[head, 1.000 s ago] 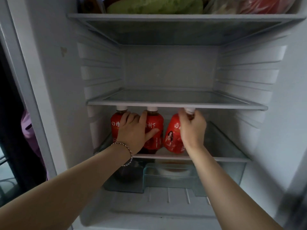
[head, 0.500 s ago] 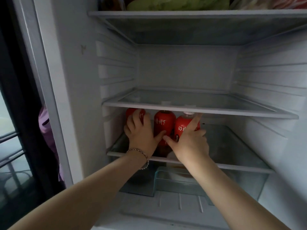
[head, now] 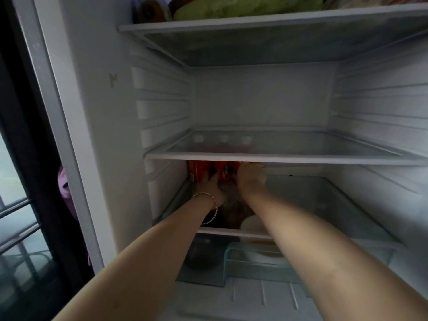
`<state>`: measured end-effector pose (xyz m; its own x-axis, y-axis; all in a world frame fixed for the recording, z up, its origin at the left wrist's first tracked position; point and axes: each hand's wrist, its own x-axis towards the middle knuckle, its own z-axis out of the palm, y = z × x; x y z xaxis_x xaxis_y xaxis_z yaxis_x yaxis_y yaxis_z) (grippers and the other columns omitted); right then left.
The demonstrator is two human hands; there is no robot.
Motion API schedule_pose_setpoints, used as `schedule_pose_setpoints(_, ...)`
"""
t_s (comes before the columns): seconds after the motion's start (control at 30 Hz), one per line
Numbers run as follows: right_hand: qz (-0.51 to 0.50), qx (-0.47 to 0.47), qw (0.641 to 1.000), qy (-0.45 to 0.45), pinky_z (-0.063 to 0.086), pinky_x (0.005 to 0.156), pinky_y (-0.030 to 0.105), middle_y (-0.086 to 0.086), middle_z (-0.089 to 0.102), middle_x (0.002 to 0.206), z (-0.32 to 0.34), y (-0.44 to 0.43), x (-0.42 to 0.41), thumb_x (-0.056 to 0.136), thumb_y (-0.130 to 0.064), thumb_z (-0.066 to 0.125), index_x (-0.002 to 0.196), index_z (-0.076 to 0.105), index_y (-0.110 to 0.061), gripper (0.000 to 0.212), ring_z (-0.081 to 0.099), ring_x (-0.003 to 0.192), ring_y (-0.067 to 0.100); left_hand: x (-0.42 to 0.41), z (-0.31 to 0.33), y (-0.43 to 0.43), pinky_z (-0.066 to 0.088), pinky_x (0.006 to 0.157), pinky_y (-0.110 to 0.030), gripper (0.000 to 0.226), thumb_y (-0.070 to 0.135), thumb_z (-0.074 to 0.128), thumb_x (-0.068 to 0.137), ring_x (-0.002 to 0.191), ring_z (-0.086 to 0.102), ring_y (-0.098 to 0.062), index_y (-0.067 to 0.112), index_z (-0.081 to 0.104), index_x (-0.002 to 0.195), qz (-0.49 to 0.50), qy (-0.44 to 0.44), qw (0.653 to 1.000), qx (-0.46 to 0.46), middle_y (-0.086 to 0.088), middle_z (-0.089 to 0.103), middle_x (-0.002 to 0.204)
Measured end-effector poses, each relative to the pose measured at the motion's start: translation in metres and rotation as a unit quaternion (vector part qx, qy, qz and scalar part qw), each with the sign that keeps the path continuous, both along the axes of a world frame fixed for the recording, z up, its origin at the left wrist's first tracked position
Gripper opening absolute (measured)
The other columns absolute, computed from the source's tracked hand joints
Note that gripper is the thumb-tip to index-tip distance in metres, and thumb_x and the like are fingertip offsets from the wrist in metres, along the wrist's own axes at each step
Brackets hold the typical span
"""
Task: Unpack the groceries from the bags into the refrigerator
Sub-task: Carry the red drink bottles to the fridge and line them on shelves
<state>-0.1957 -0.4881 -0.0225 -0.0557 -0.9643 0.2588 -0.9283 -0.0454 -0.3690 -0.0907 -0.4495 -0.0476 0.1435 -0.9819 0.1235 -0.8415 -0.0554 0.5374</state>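
I am reaching both arms deep into the refrigerator (head: 97, 135), under its middle glass shelf (head: 278, 156). The red-labelled bottles (head: 199, 170) are standing in a row at the back left of the lower shelf (head: 347, 216), their caps showing blurred through the glass above. My left grip (head: 209, 187), a thin bracelet (head: 214, 202) on its wrist, is touching the bottles low on their labels. My right grip (head: 251, 177) is lying against the rightmost bottle, just beside the left. The fingers of both are hiding behind the backs of the hands and the shelf edge, so I cannot tell how far either grip is opening or whether it is holding a bottle. Green produce (head: 243, 8) is sitting on the top shelf (head: 254, 22).
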Motion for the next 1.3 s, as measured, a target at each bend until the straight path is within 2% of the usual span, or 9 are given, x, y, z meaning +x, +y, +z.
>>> schedule_pose_setpoints(0.23,0.004,0.02,0.994,-0.109,0.036,0.105,0.039,0.024,0.044,0.139,-0.01,-0.02,-0.007,0.1,-0.006,0.034,0.139,0.032,0.007,0.041,0.045,0.128,0.035,0.006,-0.001,-0.022,0.015,0.117,-0.047,0.067,0.036,0.045,0.092,0.145,0.006,-0.031,0.034,0.009,0.149,-0.028,-0.069,0.996,0.039,-0.006,0.0,0.158)
schedule_pose_setpoints(0.4,-0.013,0.057,0.994,-0.089,0.03,0.112,0.04,0.029,0.03,0.146,-0.023,-0.023,-0.012,0.099,-0.003,0.029,0.142,0.013,0.016,0.05,0.034,0.135,0.037,0.006,0.006,-0.024,0.034,0.108,-0.034,0.049,0.023,0.046,0.094,0.13,0.041,-0.028,0.016,0.037,0.141,-0.052,0.013,0.998,-0.026,-0.012,0.04,0.144)
schedule_pose_setpoints(0.6,0.069,-0.017,0.997,-0.008,0.038,0.104,0.045,0.026,0.026,0.143,-0.018,0.005,-0.005,0.091,-0.002,0.042,0.144,0.025,-0.008,0.057,0.04,0.125,0.043,0.016,0.013,-0.018,0.041,0.089,-0.028,0.031,0.025,0.043,0.096,0.11,0.054,-0.028,0.008,0.051,0.12,-0.018,-0.005,1.0,-0.023,-0.014,0.055,0.124)
schedule_pose_setpoints(0.73,0.114,0.052,0.991,0.048,0.017,0.112,0.06,0.021,0.024,0.146,-0.015,0.0,0.013,0.091,-0.01,0.044,0.146,0.03,-0.019,0.057,0.014,0.136,0.049,0.019,0.015,-0.009,0.044,0.094,-0.034,0.032,0.023,0.042,0.096,0.11,0.054,-0.028,0.009,0.052,0.122,0.004,-0.023,0.999,-0.028,-0.014,0.054,0.126)
schedule_pose_setpoints(0.83,0.115,0.055,0.991,0.042,0.007,0.11,0.067,0.011,0.036,0.144,-0.011,-0.006,0.025,0.093,-0.028,0.045,0.138,0.043,-0.017,0.046,0.019,0.139,0.039,0.02,0.017,0.0,0.045,0.086,-0.032,0.027,0.024,0.042,0.095,0.103,0.057,-0.028,0.008,0.057,0.112,0.006,-0.026,0.999,-0.034,-0.013,0.058,0.118)
schedule_pose_setpoints(0.93,0.097,0.074,0.993,0.01,0.021,0.111,0.056,0.006,0.037,0.143,-0.005,0.006,0.021,0.089,-0.053,0.049,0.139,0.042,-0.021,0.06,0.029,0.133,0.043,0.025,0.016,0.01,0.046,0.073,-0.03,0.022,0.02,0.04,0.094,0.087,0.059,-0.027,0.007,0.057,0.087,0.008,-0.028,1.0,-0.012,-0.016,0.063,0.105)
schedule_pose_setpoints(1.03,0.132,0.043,0.99,0.027,0.046,0.093,0.041,0.009,0.059,0.118,0.0,0.033,0.014,0.095,-0.035,0.046,0.116,0.059,-0.012,0.034,0.056,0.109,0.03,0.027,0.018,0.021,0.046,0.074,-0.03,0.024,0.013,0.04,0.093,0.095,0.06,-0.028,0.003,0.06,0.101,0.011,-0.051,0.999,0.011,-0.016,0.061,0.107)
schedule_pose_setpoints(1.13,0.197,0.037,0.98,0.0,0.05,0.068,0.028,0.001,0.063,0.08,0.006,0.07,0.011,0.094,-0.025,0.047,0.091,0.066,-0.013,0.023,0.064,0.081,0.019,0.024,0.031,0.039,0.047,0.075,-0.028,0.024,0.016,0.042,0.095,0.096,0.061,-0.026,0.005,0.062,0.104,-0.002,-0.085,0.996,0.021,-0.012,0.063,0.105)
schedule_pose_setpoints(1.3,0.314,0.034,0.949,0.0,0.054,0.081,0.037,0.003,0.068,0.088,0.02,0.136,0.007,0.087,-0.016,0.051,0.092,0.069,-0.015,0.018,0.064,0.088,0.022,0.025,0.046,0.1,0.043,0.067,-0.024,0.029,0.018,0.042,0.095,0.084,0.061,-0.024,0.008,0.055,0.119,-0.006,-0.18,0.983,0.039,-0.013,0.064,0.111)
